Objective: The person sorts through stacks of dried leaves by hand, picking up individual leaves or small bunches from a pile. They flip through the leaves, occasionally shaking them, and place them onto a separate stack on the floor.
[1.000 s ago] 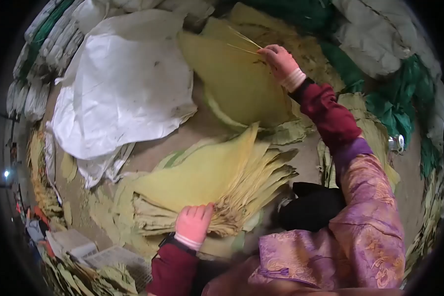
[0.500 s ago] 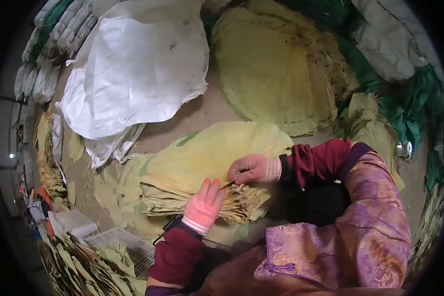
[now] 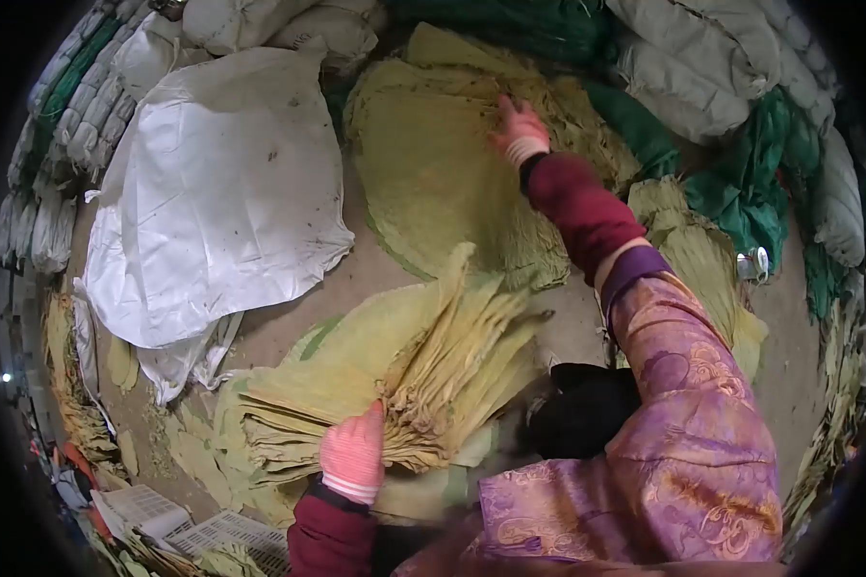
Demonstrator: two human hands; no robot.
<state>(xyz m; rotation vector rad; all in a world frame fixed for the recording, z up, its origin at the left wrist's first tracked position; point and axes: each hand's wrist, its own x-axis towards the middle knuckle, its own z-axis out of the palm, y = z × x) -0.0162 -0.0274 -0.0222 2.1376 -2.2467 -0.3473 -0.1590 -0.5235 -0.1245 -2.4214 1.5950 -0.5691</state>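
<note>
Closest in, a purple patterned garment (image 3: 683,471) fills the lower right of the view. The left hand (image 3: 353,452), in a pink glove with a striped cuff, is at the near edge of the leaf bundle (image 3: 332,370). Its fingers are curled close together on the leaves, holding them, and the forefinger points up to the gathered stalks; the thumb is hard to see. The bundle lies open in a fan, its right side splayed and slightly blurred, and the hand covers part of its near edge. Just right of it a black knee (image 3: 585,412) crowds the space.

Past the bundle is bare floor (image 3: 303,332), with a large creased white sack (image 3: 216,192) spread to the left. The right arm reaches across on the other side, partly in front of a smaller leaf heap (image 3: 678,231).

The right hand (image 3: 522,125) is over the far leaf pile (image 3: 433,183), forefinger stretched out and thumb apart from it. Whether it grips a leaf cannot be told. A shiny can (image 3: 753,263) sits by green cloth (image 3: 746,202) to the right, and stuffed grey sacks (image 3: 688,72) stand at the back.
</note>
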